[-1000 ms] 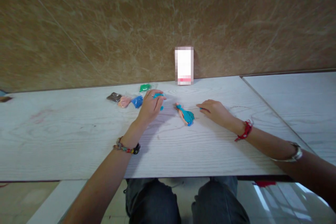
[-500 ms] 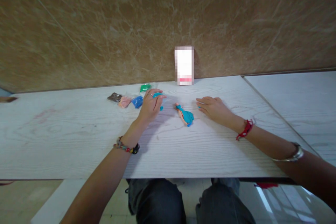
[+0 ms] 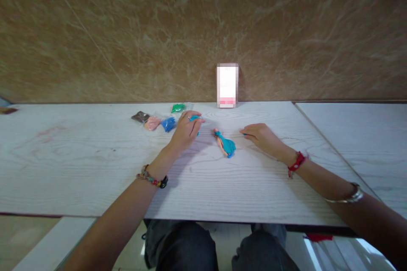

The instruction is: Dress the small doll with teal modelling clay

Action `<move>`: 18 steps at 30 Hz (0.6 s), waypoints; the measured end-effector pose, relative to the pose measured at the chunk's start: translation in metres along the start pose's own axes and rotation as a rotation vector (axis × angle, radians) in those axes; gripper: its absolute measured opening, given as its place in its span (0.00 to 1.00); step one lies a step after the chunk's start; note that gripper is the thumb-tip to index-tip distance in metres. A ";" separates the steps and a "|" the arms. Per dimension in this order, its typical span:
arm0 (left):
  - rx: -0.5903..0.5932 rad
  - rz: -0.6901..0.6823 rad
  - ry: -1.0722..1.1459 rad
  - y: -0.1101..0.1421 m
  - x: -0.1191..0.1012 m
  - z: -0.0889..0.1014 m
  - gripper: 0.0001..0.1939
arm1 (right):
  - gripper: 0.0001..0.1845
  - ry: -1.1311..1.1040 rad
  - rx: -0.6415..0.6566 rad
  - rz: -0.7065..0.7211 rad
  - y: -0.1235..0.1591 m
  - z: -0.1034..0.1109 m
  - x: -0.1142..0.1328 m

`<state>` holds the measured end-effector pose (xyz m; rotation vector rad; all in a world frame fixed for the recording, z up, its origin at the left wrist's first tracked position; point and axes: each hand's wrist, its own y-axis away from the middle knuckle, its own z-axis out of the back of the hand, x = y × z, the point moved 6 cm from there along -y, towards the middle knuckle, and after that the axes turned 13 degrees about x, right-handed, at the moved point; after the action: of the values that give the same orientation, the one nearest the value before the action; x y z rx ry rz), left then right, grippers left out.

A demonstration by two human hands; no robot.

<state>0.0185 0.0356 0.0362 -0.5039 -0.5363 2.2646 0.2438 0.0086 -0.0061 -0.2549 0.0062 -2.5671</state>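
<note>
Head cam: R hand [image 3: 262, 137] is pinching tiny turquoise clay-like bit [image 3: 244, 134], ideally gently; L hand [image 3: 187, 130] is covering soft-looking turquoise lump [image 3: 194, 118], can't tell grip.

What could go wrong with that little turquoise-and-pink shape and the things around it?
The turquoise-and-pink shape lies between the left hand and right hand, so a careless sweep might brush or dent it. The tiny turquoise piece at the right fingertips could slip and drop. The pale upright object stands against the wall; a bump might topple it.
</note>
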 end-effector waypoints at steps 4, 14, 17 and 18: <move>0.009 0.019 0.004 0.000 -0.001 0.001 0.23 | 0.11 0.007 -0.115 -0.021 0.001 0.007 -0.001; 0.026 0.043 0.008 -0.001 -0.002 0.001 0.21 | 0.13 0.000 -0.069 0.079 0.004 0.003 0.001; 0.039 0.032 0.002 -0.002 -0.003 -0.001 0.22 | 0.13 0.001 -0.103 -0.008 0.003 0.005 -0.009; 0.036 0.033 0.001 -0.002 -0.003 -0.001 0.22 | 0.12 0.005 -0.109 -0.032 0.002 0.006 -0.012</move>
<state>0.0217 0.0351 0.0366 -0.4990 -0.4898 2.3007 0.2563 0.0132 -0.0028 -0.2922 0.1455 -2.6027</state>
